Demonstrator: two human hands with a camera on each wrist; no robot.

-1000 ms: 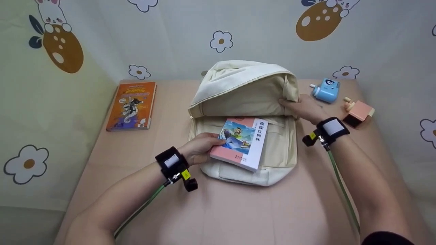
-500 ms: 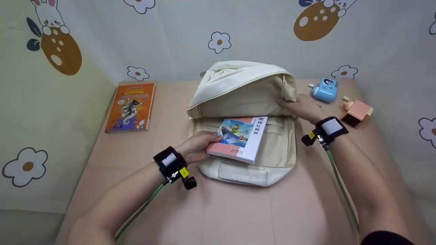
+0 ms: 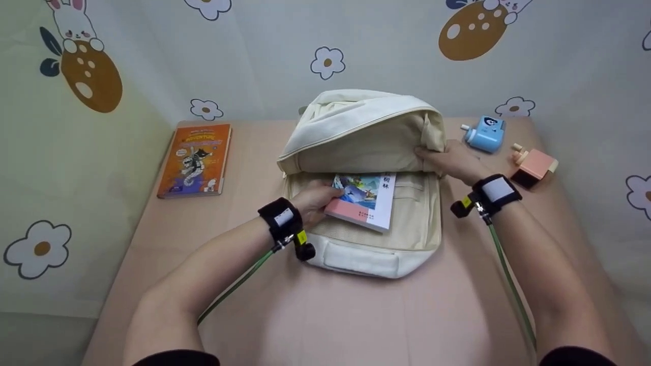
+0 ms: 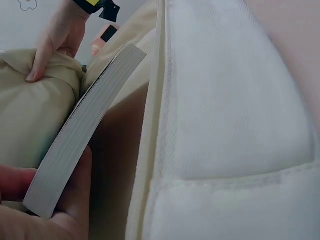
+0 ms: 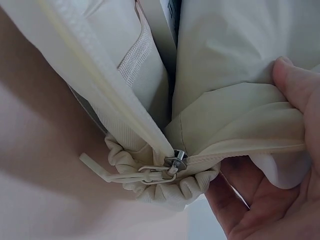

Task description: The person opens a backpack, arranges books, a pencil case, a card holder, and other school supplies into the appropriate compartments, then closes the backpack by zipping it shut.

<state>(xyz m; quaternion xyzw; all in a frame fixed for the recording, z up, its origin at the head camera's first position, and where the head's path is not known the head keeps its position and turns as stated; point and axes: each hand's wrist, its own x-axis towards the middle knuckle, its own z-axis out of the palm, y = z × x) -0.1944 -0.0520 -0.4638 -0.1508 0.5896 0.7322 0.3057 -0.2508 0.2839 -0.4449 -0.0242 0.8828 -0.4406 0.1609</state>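
A cream backpack (image 3: 366, 262) lies unzipped on the table, its top flap (image 3: 356, 150) raised. My left hand (image 3: 318, 201) grips a pink and white paperback book (image 3: 363, 203) by its left edge, thumb on the cover. The book's upper end is tucked under the flap, which hides part of the cover. In the left wrist view the page edges (image 4: 87, 130) stand between thumb and fingers. My right hand (image 3: 455, 160) pinches the flap's right edge and holds it up. Seen from the right wrist, the thumb lies on the lining (image 5: 235, 110), near a zipper pull (image 5: 175, 162).
An orange book (image 3: 196, 160) lies at the table's far left. To the right of the backpack stand a blue pencil sharpener (image 3: 487, 134) and a pink one (image 3: 535, 168), each with a crank. A patterned curtain (image 3: 274, 56) hangs behind the table.
My left hand has moved the book forward and deeper into the backpack, so its top now goes under the flap. The right hand keeps its hold on the flap.
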